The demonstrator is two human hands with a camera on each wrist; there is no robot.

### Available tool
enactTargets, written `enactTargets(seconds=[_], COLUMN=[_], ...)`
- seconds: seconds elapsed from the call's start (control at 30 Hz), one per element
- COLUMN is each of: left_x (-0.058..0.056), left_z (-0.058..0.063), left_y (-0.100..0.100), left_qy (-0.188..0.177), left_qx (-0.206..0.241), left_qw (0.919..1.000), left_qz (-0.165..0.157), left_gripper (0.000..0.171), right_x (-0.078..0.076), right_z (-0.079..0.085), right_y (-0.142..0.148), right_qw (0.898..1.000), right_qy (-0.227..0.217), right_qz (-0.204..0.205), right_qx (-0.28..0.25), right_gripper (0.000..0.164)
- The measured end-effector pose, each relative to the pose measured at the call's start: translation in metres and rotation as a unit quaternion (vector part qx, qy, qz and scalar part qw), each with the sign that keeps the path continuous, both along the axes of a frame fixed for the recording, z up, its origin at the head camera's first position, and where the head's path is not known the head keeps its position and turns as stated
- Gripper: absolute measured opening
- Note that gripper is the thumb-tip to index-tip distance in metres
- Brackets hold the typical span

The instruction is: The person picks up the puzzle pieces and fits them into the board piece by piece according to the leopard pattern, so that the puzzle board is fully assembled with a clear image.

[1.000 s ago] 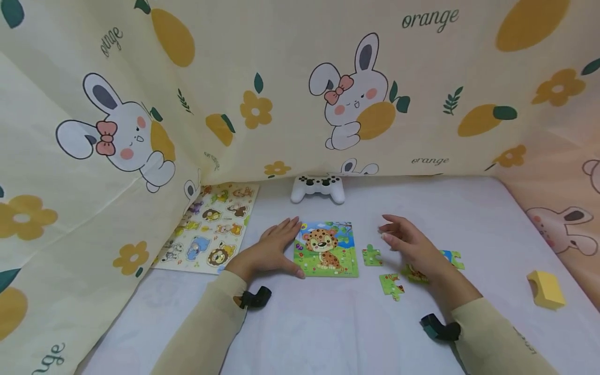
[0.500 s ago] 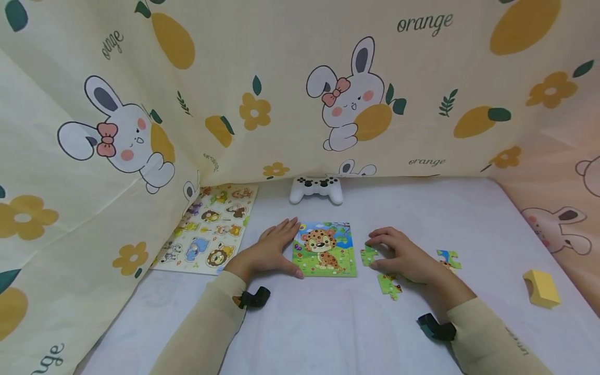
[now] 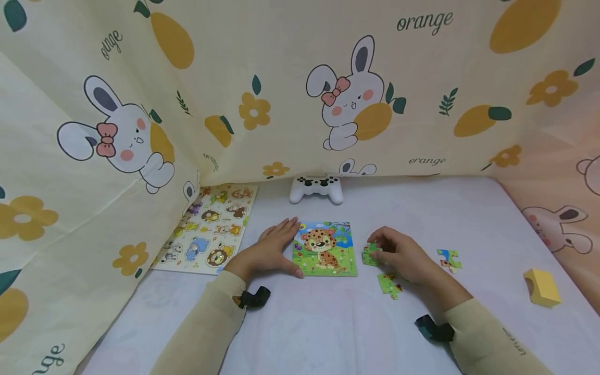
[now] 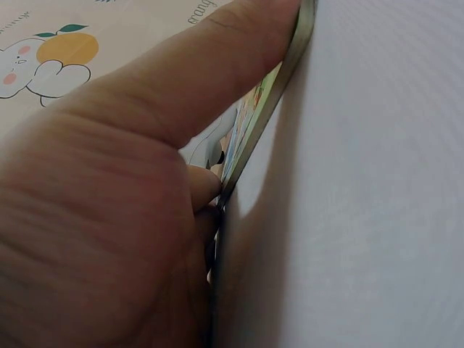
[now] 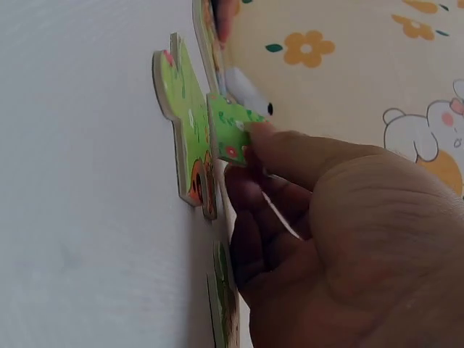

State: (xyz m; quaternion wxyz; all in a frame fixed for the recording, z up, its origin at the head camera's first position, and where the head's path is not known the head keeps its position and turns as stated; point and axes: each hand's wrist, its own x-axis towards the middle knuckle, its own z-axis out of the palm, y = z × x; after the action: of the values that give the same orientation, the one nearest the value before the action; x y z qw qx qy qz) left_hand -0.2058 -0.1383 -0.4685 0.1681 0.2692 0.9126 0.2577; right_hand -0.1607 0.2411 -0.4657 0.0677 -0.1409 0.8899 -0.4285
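Right hand [image 3: 407, 257] pinches green piece [image 3: 369, 255]; left hand [image 3: 271, 250], fingers spread, touches leopard puzzle [image 3: 324, 251] left of pinch; likely pickup, needing steady lift

A: Where does the picture board [image 3: 324, 250] lie?
B: Midway on the tabletop [image 3: 319, 333]; the left hand [image 3: 269, 251] is at its left edge; the game controller [image 3: 316, 190] is behind it, at the foot of the cloth [image 3: 281, 67].
A: And rightward?
B: A puzzle piece [image 3: 369, 256] in the right hand [image 3: 405, 255], near the board; a second piece [image 3: 388, 285] nearer the person; a third piece [image 3: 450, 259] right of that hand; a block [image 3: 544, 289] farther right, well apart.
A: Far left?
B: The animal board [image 3: 213, 229]; its left side is partly behind the cloth.
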Motion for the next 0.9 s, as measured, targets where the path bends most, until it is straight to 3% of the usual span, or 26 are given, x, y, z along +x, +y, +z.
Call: enactTargets(seconds=[0.3, 0.73, 0.9], left_x=[0.001, 0.0, 0.0], left_z=[0.002, -0.002, -0.002], left_y=[0.0, 0.0, 0.0], left_qy=[-0.002, -0.003, -0.007], left_qx=[0.01, 0.0, 0.003], left_qw=[0.9999, 1.0, 1.0], left_qz=[-0.002, 0.004, 0.005], left_gripper=[0.139, 0.141, 0.142], right_x=[0.0, 0.004, 0.008], right_z=[-0.001, 0.005, 0.005], right_y=[0.003, -0.012, -0.029], right_qw=[0.997, 0.992, 0.992], right_qy=[0.03, 0.029, 0.025], right_qz=[-0.054, -0.054, -0.035], right_qx=[-0.056, -0.106, -0.119], right_gripper=[0.035, 0.038, 0.036])
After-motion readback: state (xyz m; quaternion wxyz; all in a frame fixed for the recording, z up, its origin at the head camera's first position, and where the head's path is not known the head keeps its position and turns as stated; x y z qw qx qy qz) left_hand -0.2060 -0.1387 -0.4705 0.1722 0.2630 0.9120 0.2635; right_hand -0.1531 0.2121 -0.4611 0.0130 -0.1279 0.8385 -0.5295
